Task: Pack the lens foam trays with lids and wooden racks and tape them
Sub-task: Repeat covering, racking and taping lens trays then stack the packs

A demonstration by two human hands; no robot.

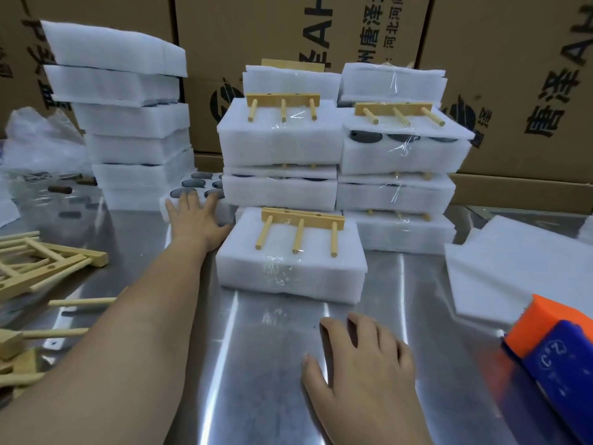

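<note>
Reaching far across the steel bench (272,348), the left hand (195,223) lies with its fingers straight and spread on the near edge of an open foam tray (227,209), gripping nothing. Dark round lenses (189,191) sit in that tray's wells just beyond the fingertips. The right hand (362,374) rests palm down on the bare metal near the person, fingers relaxed and slightly apart, also holding nothing. Between the two hands, just right of the left wrist, stands a packed tray (290,268) with a foam lid on it and a wooden rack (301,229) taped flat on top, its three pegs pointing toward the near side. Behind it rise two piles of finished packs (282,139), each layer topped by a rack under clear tape. A taller, leaning stack of foam trays (134,123) stands at the far left, touching the open one. Loose wooden racks (38,261) lie scattered at the left edge, spare foam sheets (519,268) lie at the right, and an orange and blue tape dispenser (558,345) sits at the near right. Printed cardboard boxes (513,91) wall off the far side.
</note>
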